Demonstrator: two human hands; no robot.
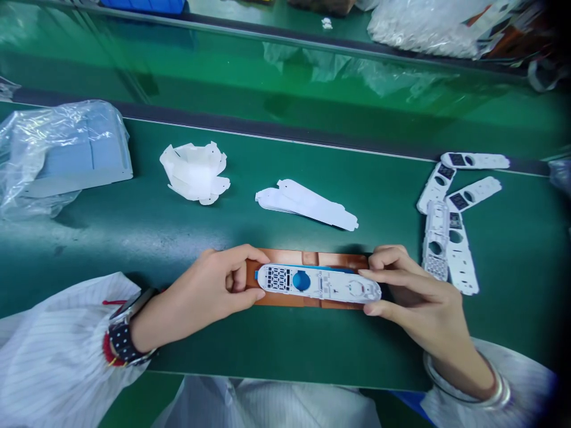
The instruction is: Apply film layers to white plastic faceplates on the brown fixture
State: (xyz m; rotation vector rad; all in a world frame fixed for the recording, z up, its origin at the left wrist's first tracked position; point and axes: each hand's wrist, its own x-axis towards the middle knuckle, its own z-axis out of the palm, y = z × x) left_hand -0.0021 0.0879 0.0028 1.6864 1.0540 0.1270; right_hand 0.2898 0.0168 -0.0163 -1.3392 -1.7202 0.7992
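A green work table [134, 238] fills the view, with a glossy green conveyor belt [250, 83] running along its far edge. At the table's far left corner lies a clear plastic bag holding grey moulded trays [66, 154]. Across the belt, at the far right, sits a heap of clear plastic bags [423, 27]. Near the right edge of the table a loose pile of white remote-control shells [450, 232] lies scattered, some showing dark windows. Toward the middle of the table, nearer the far edge, rests a flat stack of white peeled film strips [307, 205], and to its left a crumpled wad of white film [194, 172].

Close to the near edge, midway along it, a brown fixture block [312, 260] lies lengthwise on the table. On top of it sits a white remote-control front shell [319, 284] with a grid of button holes at its left end and a blue round part showing through one opening. The left hand [209, 285], wearing a wristwatch [125, 333], is curled, thumb and fingers pinching the left end of the shell. The right hand [410, 285], with a bracelet [464, 386] at the wrist, is likewise curled and grips the shell's right end between thumb and forefinger
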